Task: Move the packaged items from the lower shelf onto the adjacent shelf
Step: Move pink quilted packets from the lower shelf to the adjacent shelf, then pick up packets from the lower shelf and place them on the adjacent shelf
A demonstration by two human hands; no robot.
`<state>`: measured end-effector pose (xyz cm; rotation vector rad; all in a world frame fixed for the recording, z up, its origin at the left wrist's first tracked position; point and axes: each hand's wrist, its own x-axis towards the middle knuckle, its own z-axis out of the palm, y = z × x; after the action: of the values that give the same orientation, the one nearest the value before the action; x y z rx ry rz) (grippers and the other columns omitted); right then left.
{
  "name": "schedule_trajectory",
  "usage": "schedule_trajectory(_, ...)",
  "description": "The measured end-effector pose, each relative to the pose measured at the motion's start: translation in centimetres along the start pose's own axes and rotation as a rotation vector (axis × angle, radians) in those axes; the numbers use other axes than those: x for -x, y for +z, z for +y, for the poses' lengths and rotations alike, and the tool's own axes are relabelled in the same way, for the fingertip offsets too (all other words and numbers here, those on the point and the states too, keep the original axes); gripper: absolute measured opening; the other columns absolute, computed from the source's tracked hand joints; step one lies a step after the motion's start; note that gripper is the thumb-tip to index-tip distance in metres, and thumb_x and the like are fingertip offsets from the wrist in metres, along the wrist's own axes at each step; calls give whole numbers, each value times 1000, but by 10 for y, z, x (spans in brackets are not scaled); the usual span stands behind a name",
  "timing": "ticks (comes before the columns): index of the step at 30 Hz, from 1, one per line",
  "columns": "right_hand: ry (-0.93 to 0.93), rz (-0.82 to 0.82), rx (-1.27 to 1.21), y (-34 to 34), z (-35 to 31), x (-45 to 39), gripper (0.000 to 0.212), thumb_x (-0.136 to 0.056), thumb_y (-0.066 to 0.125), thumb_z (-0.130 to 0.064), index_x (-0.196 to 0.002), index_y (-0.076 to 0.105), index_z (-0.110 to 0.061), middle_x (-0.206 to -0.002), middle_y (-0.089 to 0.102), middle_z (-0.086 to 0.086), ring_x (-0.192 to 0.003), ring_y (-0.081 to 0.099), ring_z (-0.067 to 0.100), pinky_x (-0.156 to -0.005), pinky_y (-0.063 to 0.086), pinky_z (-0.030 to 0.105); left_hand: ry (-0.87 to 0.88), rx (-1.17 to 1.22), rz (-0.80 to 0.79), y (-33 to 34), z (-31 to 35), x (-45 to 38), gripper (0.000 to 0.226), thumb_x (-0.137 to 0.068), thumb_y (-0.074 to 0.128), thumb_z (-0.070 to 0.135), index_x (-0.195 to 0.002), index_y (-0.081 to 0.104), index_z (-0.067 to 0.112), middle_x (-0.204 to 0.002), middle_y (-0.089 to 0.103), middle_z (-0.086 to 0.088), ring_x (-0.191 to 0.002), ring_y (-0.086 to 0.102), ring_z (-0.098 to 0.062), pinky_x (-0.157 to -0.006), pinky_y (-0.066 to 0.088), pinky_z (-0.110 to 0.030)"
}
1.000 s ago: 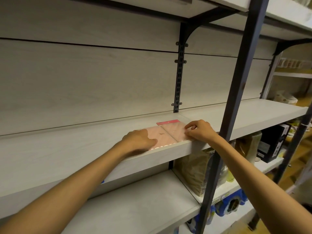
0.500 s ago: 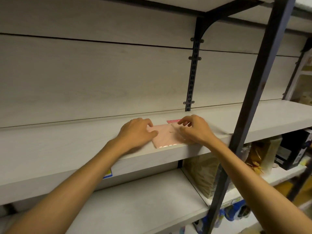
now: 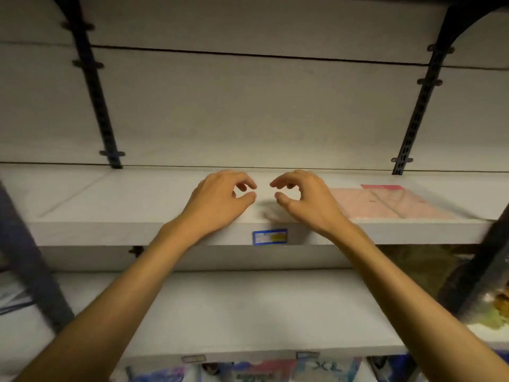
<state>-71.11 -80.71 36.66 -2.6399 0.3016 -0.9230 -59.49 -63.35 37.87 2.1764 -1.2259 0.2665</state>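
Both the left hand (image 3: pixel 220 199) and the right hand (image 3: pixel 305 201) are held empty, fingers loosely curled, above the pale wooden shelf (image 3: pixel 137 230). The flat pink plastic packet (image 3: pixel 391 204) lies just right of the right hand. Another packet should be fetched from below and laid flat beside it.

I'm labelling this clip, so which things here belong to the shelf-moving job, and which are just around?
Part of the job:
- pink packet, flat on the upper shelf
- left hand and right hand, both empty
- lower shelf

Just around:
- blue price label
- black wall brackets
- packaged goods at the bottom
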Motion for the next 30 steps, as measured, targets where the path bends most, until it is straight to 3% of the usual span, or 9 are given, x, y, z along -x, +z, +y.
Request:
schedule_trajectory(6,-91,-59,-52,62,-109,25,26,-87,59,-28,-111,68,-31,-110,67,-9,-105,53,12,-84,38,26,-96,-5,48,-64,-69,100,21,-91,59,39,-111,65,41,-104,60,17,-89,60,-3,-82,54,-32)
schedule_trajectory(12,-152,-145,-152,129,-222,58,22,-88,60,-27,-107,70,-29,-95,64,-11,-88,55,8,-76,42,25,-135,-29,53,-125,-144,196,25,-93,61,37,-117,63,37,-113,60,14,-98,58,-4,-86,53,-30)
schedule_trajectory(17,-205,-211,-198,190,-305,76,22,-87,62,-24,-107,71,-26,-93,66,-7,-86,58,10,-75,47,27,-161,9,33,-167,-215,262,21,-91,64,30,-112,67,35,-103,59,13,-90,57,-5,-82,52,-29)
schedule_trajectory(23,-205,-313,-237,277,-378,79,25,-84,59,-23,-106,71,-25,-93,63,-9,-82,59,10,-76,51,31,-266,21,23,-204,-317,317,21,-90,68,25,-110,70,30,-104,65,8,-89,61,-5,-82,51,-25)
schedule_trajectory(27,-144,-399,-305,338,-416,70,25,-84,60,-21,-105,72,-26,-98,67,-8,-83,63,9,-80,54,34,-357,6,9,-221,-386,345,19,-89,68,27,-107,71,30,-106,68,9,-87,63,-6,-83,55,-33)
schedule_trajectory(30,-97,-456,-341,387,-438,57,24,-84,62,-17,-104,73,-26,-98,69,-8,-82,65,10,-78,55,34,-426,8,-4,-237,-438,360,18,-88,68,26,-104,71,33,-109,68,11,-88,63,-6,-80,53,-26)
